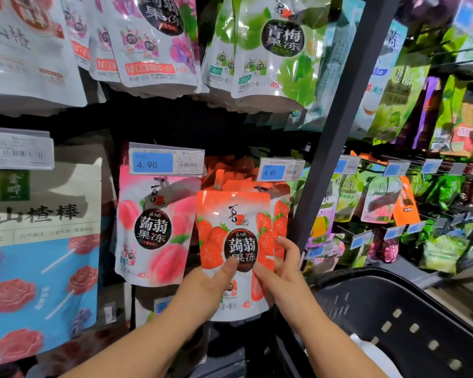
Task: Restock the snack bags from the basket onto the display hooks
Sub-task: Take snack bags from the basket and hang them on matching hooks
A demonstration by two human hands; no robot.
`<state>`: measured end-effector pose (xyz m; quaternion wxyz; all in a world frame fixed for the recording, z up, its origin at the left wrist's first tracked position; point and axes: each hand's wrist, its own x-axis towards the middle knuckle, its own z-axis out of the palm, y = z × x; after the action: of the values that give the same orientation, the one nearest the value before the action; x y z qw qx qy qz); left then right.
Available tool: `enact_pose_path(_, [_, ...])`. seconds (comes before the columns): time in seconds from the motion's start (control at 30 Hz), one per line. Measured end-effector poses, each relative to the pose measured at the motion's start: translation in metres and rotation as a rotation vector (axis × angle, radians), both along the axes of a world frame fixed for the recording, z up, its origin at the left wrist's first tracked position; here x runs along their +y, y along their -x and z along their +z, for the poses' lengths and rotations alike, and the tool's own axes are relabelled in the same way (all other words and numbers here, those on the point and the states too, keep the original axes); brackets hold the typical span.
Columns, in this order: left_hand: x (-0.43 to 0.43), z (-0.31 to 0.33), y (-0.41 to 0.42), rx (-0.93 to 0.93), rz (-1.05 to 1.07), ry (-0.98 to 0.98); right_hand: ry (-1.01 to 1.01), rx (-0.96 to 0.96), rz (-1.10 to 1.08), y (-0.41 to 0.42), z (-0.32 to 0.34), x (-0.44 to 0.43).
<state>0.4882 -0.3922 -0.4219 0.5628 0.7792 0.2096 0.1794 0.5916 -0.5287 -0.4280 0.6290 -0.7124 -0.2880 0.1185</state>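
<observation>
- the strawberry bag (234, 227) is held up in front of the rack. it overlaps the hung bags (281, 211) of the same kind and sits just below the right price tag (281, 170). judged not yet on a hook.
- the left hand (212, 282) grips the bag's lower left with the thumb pressed on the front. the right hand (283, 266) pinches the right edge with fingers curled behind. both are clamped on the bag.
- the basket (393, 309) sits low right, well apart from the bag.
- risk: the hang hole may miss the hook tip. the tag covers the tip, and the low grip leaves the bag's top free to flop.
- risk: pushing inward could shove the hung bags back or off, or nudge the peach bag (156, 227) just beside on the left.
- risk: forcing the bag's top under the tag could bend or dislodge the tag.
- risk: wrong row. the peach row is adjacent and its tag carries the same price.
- hidden: the hook is not visible and is presumably behind the tag.
- hidden: the hang hole on the held bag cannot be made out.
- hidden: the bag's lower print is partly covered by the hands.
- cut off: the basket's contents are mostly out of frame. only a pale shape (366, 350) shows inside.
- unclear: the racks at far right are blurred and their labels are unreadable.
</observation>
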Motion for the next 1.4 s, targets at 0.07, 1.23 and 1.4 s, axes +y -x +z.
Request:
enact_pose_path(0.07, [-0.001,0.003,-0.010,0.063,0.008,-0.033,-0.082,0.000,-0.049,-0.002,-0.003,0.000])
enact_pose_path(1.23, [0.001,0.012,-0.076,-0.128,0.306,-0.024,0.228,-0.404,-0.277,-0.039,0.002,0.020])
enact_pose_path(1.4, [0.004,0.011,-0.083,-0.064,0.301,-0.128,0.292,-0.398,-0.174,-0.041,0.001,0.020])
